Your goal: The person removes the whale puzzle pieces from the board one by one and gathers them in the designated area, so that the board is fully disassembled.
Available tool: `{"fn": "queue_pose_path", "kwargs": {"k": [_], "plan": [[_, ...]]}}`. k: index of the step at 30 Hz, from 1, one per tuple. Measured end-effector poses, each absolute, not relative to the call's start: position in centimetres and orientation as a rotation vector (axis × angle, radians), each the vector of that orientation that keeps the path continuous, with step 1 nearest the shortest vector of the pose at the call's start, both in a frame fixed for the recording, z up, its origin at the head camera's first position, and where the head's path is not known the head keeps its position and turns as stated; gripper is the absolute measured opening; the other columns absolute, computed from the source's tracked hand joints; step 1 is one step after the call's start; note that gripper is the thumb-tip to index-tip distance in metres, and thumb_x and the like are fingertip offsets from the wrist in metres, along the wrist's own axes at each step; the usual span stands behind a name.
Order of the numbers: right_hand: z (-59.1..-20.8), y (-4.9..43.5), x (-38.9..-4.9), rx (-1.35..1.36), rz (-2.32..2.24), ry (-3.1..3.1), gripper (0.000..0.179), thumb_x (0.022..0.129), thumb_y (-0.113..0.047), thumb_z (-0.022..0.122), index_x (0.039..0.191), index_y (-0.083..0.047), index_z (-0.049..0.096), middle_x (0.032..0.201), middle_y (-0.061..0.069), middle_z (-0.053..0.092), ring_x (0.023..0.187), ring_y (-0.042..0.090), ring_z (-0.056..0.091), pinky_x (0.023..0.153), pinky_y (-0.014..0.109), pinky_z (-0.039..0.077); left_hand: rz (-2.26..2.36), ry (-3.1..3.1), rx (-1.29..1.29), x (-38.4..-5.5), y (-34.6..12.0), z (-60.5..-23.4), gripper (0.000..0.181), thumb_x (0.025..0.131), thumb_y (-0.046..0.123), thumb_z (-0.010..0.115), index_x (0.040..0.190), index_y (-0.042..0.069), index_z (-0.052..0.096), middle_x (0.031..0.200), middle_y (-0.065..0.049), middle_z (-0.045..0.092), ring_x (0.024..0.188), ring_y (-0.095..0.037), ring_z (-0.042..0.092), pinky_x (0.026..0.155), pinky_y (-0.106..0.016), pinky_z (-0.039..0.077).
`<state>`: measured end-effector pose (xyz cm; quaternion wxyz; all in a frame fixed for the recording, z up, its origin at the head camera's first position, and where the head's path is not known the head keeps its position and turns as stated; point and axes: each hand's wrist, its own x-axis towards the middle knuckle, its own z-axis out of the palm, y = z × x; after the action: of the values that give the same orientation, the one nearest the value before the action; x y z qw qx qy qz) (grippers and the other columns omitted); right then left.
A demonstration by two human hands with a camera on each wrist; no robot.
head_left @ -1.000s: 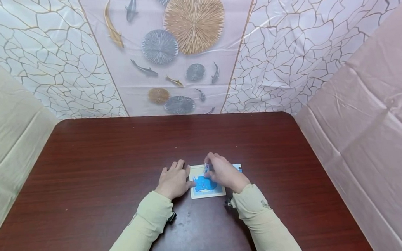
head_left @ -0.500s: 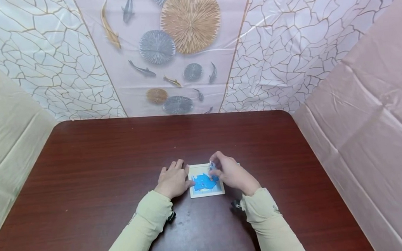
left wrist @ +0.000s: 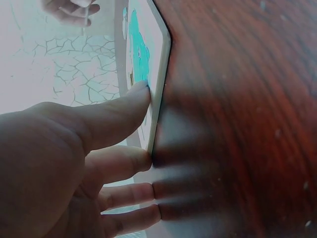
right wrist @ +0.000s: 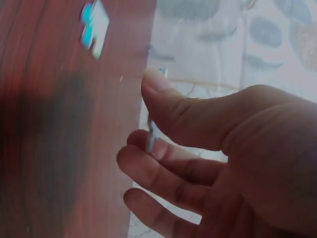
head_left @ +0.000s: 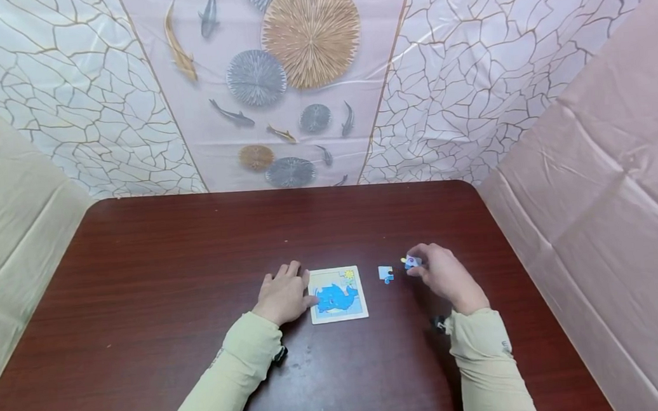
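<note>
In the head view, a square framed jigsaw puzzle [head_left: 343, 320] with a blue whale-like animal and a yellow sun lies flat on the table. At its left side is my left hand [head_left: 282, 296], fingers spread on the table. In the left wrist view its thumb [left wrist: 119, 111] rests on top of the frame, and the index finger touches the frame's edge. To the right of the puzzle, my right hand [head_left: 449, 278] pinches a small puzzle piece [head_left: 411, 261], purple and blue with a yellow tab. The right wrist view shows this piece [right wrist: 150, 141] edge-on between thumb and fingers.
A loose light-blue puzzle piece [head_left: 386, 273] lies between the puzzle and my right hand. The dark red-brown table [head_left: 195, 253] extends on all sides. Patterned cloth [head_left: 446, 82] hangs behind it, with plain cloth at both sides.
My right hand has moved right, off the puzzle, with a piece in its fingers. The puzzle's sun corner and the loose piece are uncovered. The left hand has stayed in place.
</note>
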<state>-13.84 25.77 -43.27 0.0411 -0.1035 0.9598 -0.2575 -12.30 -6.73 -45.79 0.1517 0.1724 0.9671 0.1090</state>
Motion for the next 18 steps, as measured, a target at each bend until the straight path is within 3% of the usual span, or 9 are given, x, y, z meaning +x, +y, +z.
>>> {"fn": "queue_pose_path", "kwargs": {"k": [5,18], "plan": [[-43.8,27.2,-14.2,-0.284,-0.717,2.916,0.027,0.083,0.002,0.070,0.110,-0.002,0.070,0.091,0.011,0.055,0.077,0.020,0.059,0.070,0.036,0.046,0.316,2.773,0.492,-12.3,-6.8,-45.8,0.069,0.092,0.049,0.062,0.146,0.010,0.046,0.150,-0.013,0.036,0.139,-0.031,0.031,0.105,-0.058,0.028],[-45.5,27.4,-15.5,-0.207,-0.671,2.861,0.022,0.078,-0.006,0.080,0.098,-0.006,0.070,0.091,0.008,0.065,0.080,0.021,0.061,0.076,0.041,0.048,0.312,2.772,0.493,-12.4,-6.7,-45.9,0.069,0.092,0.050,0.062,0.146,0.011,0.046,0.150,-0.013,0.036,0.139,-0.031,0.032,0.105,-0.059,0.029]]}}
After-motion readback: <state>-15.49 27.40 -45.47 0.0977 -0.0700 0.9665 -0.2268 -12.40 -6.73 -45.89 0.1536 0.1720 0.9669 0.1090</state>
